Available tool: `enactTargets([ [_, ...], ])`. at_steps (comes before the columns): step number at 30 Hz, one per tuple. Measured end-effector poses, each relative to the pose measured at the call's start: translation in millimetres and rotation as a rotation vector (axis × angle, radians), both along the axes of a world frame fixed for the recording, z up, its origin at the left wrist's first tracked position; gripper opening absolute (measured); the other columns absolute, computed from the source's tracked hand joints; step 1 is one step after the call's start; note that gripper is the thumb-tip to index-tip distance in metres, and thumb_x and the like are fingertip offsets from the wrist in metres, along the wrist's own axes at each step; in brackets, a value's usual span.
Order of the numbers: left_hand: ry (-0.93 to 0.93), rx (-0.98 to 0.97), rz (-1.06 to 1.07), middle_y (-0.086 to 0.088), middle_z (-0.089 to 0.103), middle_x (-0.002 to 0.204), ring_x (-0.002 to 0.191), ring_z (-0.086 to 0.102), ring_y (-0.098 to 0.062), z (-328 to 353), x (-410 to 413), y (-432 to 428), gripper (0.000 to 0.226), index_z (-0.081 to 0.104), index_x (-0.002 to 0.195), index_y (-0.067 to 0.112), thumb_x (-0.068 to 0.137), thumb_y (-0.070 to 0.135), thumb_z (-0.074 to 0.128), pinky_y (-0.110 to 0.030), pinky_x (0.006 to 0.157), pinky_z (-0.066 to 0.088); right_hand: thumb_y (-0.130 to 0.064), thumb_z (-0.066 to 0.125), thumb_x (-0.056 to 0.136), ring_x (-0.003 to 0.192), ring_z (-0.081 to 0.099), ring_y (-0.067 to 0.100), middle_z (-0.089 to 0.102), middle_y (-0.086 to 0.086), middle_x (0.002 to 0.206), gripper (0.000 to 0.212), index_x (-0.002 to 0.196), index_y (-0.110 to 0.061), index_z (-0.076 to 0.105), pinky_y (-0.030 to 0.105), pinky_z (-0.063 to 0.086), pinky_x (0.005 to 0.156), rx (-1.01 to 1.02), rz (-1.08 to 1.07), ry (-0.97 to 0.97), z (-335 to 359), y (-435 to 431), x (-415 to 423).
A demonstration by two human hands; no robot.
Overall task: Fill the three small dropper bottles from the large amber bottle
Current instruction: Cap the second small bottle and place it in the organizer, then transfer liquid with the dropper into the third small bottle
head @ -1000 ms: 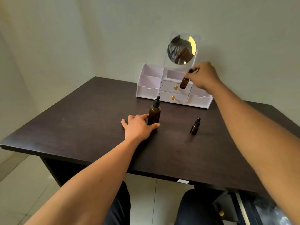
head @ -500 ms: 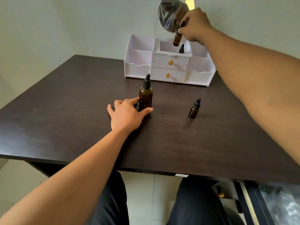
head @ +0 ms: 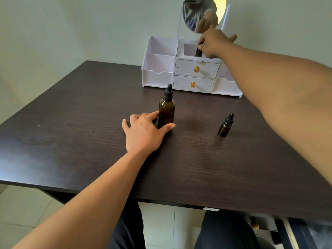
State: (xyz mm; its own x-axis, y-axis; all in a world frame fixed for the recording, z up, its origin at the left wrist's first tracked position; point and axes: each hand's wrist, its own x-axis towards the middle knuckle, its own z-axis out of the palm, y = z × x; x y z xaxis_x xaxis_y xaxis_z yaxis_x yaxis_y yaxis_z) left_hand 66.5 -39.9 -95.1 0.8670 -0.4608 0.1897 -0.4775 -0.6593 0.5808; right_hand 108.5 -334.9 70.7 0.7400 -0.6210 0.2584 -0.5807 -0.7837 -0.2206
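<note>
Standing against relaxed left hand (head: 143, 134), large amber bottle (head: 167, 113); right hand (head: 213, 44) gripping small bottle (head: 198, 52).

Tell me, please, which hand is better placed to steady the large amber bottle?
Left. The left hand lies at the large amber bottle, fingers touching its base; the right hand grips a small bottle in the white organizer.

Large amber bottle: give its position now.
Head view: the large amber bottle stands on the table, touching the left hand, left of a small dropper bottle, before the organizer.
</note>
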Motion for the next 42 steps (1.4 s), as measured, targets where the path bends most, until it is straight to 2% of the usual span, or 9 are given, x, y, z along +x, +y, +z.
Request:
enactTargets([
  [4, -0.012, 0.007, 0.005, 0.011, 0.059, 0.137, 0.137, 0.032, -0.019, -1.1, 0.2, -0.5, 0.072, 0.053, 0.140, 0.041, 0.079, 0.079, 0.058, -0.053, 0.122, 0.004, -0.017, 0.051, 0.098, 0.120, 0.050, 0.039, 0.061, 0.014, 0.124, 0.025, 0.118, -0.018, 0.066, 0.066, 0.006, 0.110, -0.024, -0.014, 0.082, -4.2, -5.4, 3.4],
  [8, -0.006, 0.005, 0.003, 0.012, 0.059, 0.136, 0.137, 0.033, -0.019, -1.2, -0.4, -0.3, 0.074, 0.053, 0.140, 0.041, 0.078, 0.080, 0.057, -0.053, 0.122, 0.004, -0.031, 0.053, 0.099, 0.127, 0.046, 0.038, 0.058, 0.012, 0.132, 0.029, 0.124, -0.021, 0.064, 0.065, 0.008, 0.110, 0.002, -0.007, 0.089, -1.1, -6.5, 1.1],
  [14, -0.001, 0.015, 0.003, 0.010, 0.058, 0.138, 0.139, 0.031, -0.020, 2.1, 0.0, -0.1, 0.075, 0.051, 0.142, 0.041, 0.078, 0.080, 0.057, -0.054, 0.122, 0.004, -0.044, 0.056, 0.095, 0.137, 0.041, 0.034, 0.048, 0.003, 0.148, 0.045, 0.137, -0.028, 0.054, 0.059, 0.012, 0.112, 0.011, 0.065, -0.100, 11.3, 6.2, -10.9],
  [21, 0.014, 0.009, -0.004, 0.005, 0.058, 0.139, 0.140, 0.030, -0.023, 2.4, -1.8, 1.9, 0.076, 0.051, 0.143, 0.039, 0.079, 0.079, 0.058, -0.053, 0.122, 0.003, -0.046, 0.057, 0.091, 0.120, 0.054, 0.024, 0.064, -0.008, 0.123, 0.034, 0.119, -0.028, 0.066, 0.051, 0.027, 0.106, 0.046, 0.023, -0.280, 4.7, 47.3, -69.9],
  [27, -0.002, 0.032, -0.009, 0.004, 0.058, 0.139, 0.139, 0.031, -0.024, 3.8, -2.3, 1.9, 0.074, 0.053, 0.142, 0.039, 0.079, 0.079, 0.057, -0.053, 0.122, 0.004, -0.057, 0.055, 0.091, 0.103, 0.054, 0.022, 0.066, -0.007, 0.101, 0.034, 0.102, -0.030, 0.070, 0.057, 0.024, 0.109, 0.161, -0.025, -0.098, -32.9, 78.7, -149.2],
  [31, 0.000, 0.033, -0.018, 0.004, 0.061, 0.135, 0.137, 0.032, -0.024, 1.2, -1.2, 1.4, 0.076, 0.054, 0.142, 0.039, 0.079, 0.081, 0.055, -0.053, 0.122, 0.004, -0.070, 0.061, 0.080, 0.108, 0.054, 0.020, 0.063, -0.008, 0.109, 0.051, 0.113, -0.032, 0.064, 0.058, 0.022, 0.111, 0.245, -0.042, 0.081, -55.6, 88.4, -187.8],
  [34, 0.012, 0.028, -0.018, 0.003, 0.062, 0.133, 0.138, 0.033, -0.024, 0.6, -2.0, 2.9, 0.077, 0.053, 0.142, 0.039, 0.078, 0.082, 0.055, -0.053, 0.122, 0.005, -0.060, 0.070, 0.081, 0.118, 0.054, 0.022, 0.061, -0.006, 0.110, 0.049, 0.120, -0.032, 0.061, 0.056, 0.026, 0.111, 0.269, -0.056, 0.187, -71.1, 96.9, -207.1],
  [38, 0.027, -0.006, -0.032, 0.008, 0.063, 0.132, 0.137, 0.038, -0.023, 2.7, -5.1, 5.5, 0.084, 0.045, 0.147, 0.039, 0.075, 0.080, 0.061, -0.054, 0.122, 0.006, -0.035, 0.067, 0.092, 0.122, 0.051, 0.024, 0.060, 0.000, 0.125, 0.025, 0.115, -0.030, 0.063, 0.050, 0.032, 0.104, 0.239, -0.048, 0.087, -86.0, 109.9, -213.9],
  [42, 0.081, -0.108, -0.045, 0.011, 0.060, 0.133, 0.131, 0.050, -0.016, 3.0, -10.5, 17.2, 0.087, 0.044, 0.142, 0.029, 0.071, 0.065, 0.079, -0.054, 0.123, 0.005, -0.040, 0.070, 0.089, 0.113, 0.054, 0.022, 0.063, -0.005, 0.112, 0.026, 0.112, -0.028, 0.063, 0.048, 0.035, 0.100, 0.260, 0.008, -0.025, -88.3, 141.9, -203.4],
])
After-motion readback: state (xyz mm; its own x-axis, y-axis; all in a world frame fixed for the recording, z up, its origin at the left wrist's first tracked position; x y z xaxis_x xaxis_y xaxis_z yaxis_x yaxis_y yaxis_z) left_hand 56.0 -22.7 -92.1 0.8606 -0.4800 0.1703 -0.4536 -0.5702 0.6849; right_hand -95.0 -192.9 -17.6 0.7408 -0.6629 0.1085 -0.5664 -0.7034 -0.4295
